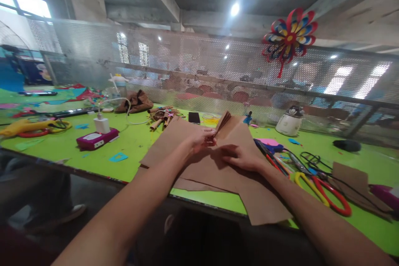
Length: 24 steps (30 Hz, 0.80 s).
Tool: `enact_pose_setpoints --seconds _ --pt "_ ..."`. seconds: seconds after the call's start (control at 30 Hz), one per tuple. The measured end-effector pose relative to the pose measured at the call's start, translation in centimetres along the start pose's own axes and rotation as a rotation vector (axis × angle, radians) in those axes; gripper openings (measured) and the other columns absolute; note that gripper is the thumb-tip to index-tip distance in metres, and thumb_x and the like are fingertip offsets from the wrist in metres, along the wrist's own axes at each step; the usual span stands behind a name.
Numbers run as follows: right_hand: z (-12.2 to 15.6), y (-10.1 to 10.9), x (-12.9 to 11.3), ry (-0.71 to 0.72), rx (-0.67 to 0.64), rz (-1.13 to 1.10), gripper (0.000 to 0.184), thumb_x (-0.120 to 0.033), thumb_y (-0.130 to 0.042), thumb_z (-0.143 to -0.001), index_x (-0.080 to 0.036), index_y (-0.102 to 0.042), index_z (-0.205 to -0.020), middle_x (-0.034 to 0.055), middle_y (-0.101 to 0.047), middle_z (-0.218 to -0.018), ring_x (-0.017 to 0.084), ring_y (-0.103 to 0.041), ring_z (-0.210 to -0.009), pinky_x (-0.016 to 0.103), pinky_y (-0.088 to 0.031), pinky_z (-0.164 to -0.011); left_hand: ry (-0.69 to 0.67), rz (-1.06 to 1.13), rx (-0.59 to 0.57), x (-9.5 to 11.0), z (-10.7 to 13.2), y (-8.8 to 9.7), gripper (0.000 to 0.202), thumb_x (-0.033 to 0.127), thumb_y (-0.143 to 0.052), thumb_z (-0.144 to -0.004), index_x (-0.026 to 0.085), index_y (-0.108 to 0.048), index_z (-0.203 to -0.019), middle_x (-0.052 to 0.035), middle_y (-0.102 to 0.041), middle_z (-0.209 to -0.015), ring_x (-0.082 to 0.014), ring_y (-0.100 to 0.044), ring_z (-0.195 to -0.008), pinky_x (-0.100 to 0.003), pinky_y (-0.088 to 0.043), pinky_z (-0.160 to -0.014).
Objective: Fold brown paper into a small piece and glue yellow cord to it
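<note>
Two hands work on sheets of brown paper that lie in the middle of the green table, and the near corner of the paper hangs over the table edge. The left hand is closed in a pinch on the pleats, a folded part of the paper that stands up at the far side of the sheets. The right hand lies just right of it and a little nearer. Its fingers are spread flat and press the paper down to the table, and they grip nothing.

Right of the paper lie scissors with red and yellow handles, among other tools. Farther right is a scrap of brown card. On the far side are a black phone and some small paper rolls. A white pot stands far right. At the left a white charger sits on a pink box, and a yellow glue gun lies at the far left. A mesh fence runs behind the table, and a coloured paper pinwheel hangs on it.
</note>
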State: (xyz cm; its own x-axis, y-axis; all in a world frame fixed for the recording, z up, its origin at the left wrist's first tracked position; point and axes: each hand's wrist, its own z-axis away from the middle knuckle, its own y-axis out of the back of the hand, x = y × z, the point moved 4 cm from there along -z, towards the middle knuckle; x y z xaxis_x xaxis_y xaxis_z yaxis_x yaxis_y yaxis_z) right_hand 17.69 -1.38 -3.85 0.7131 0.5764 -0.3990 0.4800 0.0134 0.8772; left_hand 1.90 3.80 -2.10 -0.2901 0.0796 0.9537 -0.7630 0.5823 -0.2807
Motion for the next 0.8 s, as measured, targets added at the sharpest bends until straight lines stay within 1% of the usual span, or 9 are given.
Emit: enact_pose_setpoints --seconds 0.07,0.13,0.17,0.23,0.3,0.4,0.57,0.63,0.8 --pt "0.0 1.5 0.4 -0.072 0.13 0.053 0.037 -0.034 -0.047 -0.081 -0.017 -0.06 -0.111 0.0087 -0.062 -0.113 0.021 -0.055 -0.103 0.031 -0.04 -0.091 0.03 -0.021 0.064 -0.5 -0.1 0.3 0.012 0.023 -0.059 -0.072 0.014 -0.05 -0.07 0.0017 -0.05 -0.06 -0.0077 -0.049 -0.054 -0.021 -0.04 -0.059" --pt "0.5 3.5 1.8 -0.252 0.287 0.199 0.035 -0.033 -0.043 -0.082 -0.014 -0.065 -0.102 0.0116 -0.065 -0.106 0.022 -0.058 -0.098 0.029 -0.041 -0.086 0.051 -0.041 0.098 -1.1 -0.2 0.5 0.012 0.022 -0.056 -0.074 0.014 -0.049 -0.068 0.0017 -0.049 -0.059 -0.0074 -0.049 -0.053 -0.02 -0.039 -0.057" --pt "0.8 4.4 2.7 -0.361 0.323 0.29 0.035 -0.034 -0.041 -0.083 -0.014 -0.067 -0.097 0.0135 -0.066 -0.101 0.023 -0.059 -0.095 0.03 -0.042 -0.083 0.054 -0.047 0.101 -1.3 -0.3 0.5 0.013 0.022 -0.055 -0.074 0.014 -0.048 -0.067 0.0018 -0.049 -0.058 -0.0074 -0.049 -0.054 -0.019 -0.039 -0.056" --pt "1.7 5.5 4.9 -0.569 0.298 0.477 0.038 -0.038 -0.041 -0.083 -0.014 -0.07 -0.087 0.0175 -0.068 -0.091 0.027 -0.062 -0.088 0.032 -0.043 -0.075 0.051 -0.054 0.096 -1.5 -0.5 0.7 0.014 0.023 -0.055 -0.075 0.014 -0.047 -0.067 0.0019 -0.048 -0.058 -0.0074 -0.049 -0.054 -0.018 -0.038 -0.055" --pt "2.5 5.8 6.8 -0.725 0.208 0.576 0.039 -0.043 -0.045 -0.08 -0.013 -0.07 -0.082 0.02 -0.068 -0.087 0.029 -0.063 -0.083 0.033 -0.043 -0.067 0.05 -0.047 0.093 -1.5 -0.6 0.9 0.015 0.024 -0.056 -0.074 0.015 -0.047 -0.067 0.0021 -0.048 -0.058 -0.0074 -0.049 -0.054 -0.019 -0.038 -0.055" --pt "2.3 5.1 8.2 -0.71 0.152 0.565 0.044 -0.05 -0.051 -0.074 -0.013 -0.066 -0.092 0.0195 -0.067 -0.092 0.029 -0.062 -0.086 0.032 -0.043 -0.067 0.022 -0.024 0.109 -1.0 -0.7 1.2 0.013 0.024 -0.055 -0.075 0.015 -0.047 -0.069 0.002 -0.048 -0.059 -0.0079 -0.049 -0.055 -0.02 -0.04 -0.057" --pt "1.0 3.7 7.9 -0.664 0.206 0.53 0.074 -0.061 -0.052 -0.071 -0.01 -0.047 -0.123 0.0204 -0.064 -0.103 0.032 -0.058 -0.098 0.037 -0.042 -0.076 0.022 0.012 0.156 -1.2 -0.8 1.6 0.009 0.02 -0.052 -0.075 0.015 -0.046 -0.069 0.0026 -0.048 -0.058 -0.0072 -0.049 -0.052 -0.02 -0.04 -0.056" --pt "0.7 3.1 7.4 -0.628 0.181 0.474 0.08 -0.065 -0.049 -0.07 -0.009 -0.043 -0.127 0.0205 -0.063 -0.105 0.032 -0.058 -0.099 0.038 -0.043 -0.077 0.052 0.015 0.165 -1.8 -0.9 1.6 0.01 0.019 -0.052 -0.074 0.015 -0.045 -0.067 0.0022 -0.049 -0.056 -0.0076 -0.049 -0.05 -0.019 -0.039 -0.053" --pt "0.7 1.5 5.8 -0.567 0.108 0.426 0.08 -0.07 -0.04 -0.073 -0.012 -0.044 -0.128 0.0208 -0.056 -0.117 0.034 -0.053 -0.106 0.043 -0.04 -0.085 0.059 0.009 0.167 -2.7 -0.8 1.3 0.014 0.019 -0.053 -0.074 0.015 -0.043 -0.065 0.0012 -0.052 -0.055 -0.008 -0.049 -0.047 -0.019 -0.039 -0.051"
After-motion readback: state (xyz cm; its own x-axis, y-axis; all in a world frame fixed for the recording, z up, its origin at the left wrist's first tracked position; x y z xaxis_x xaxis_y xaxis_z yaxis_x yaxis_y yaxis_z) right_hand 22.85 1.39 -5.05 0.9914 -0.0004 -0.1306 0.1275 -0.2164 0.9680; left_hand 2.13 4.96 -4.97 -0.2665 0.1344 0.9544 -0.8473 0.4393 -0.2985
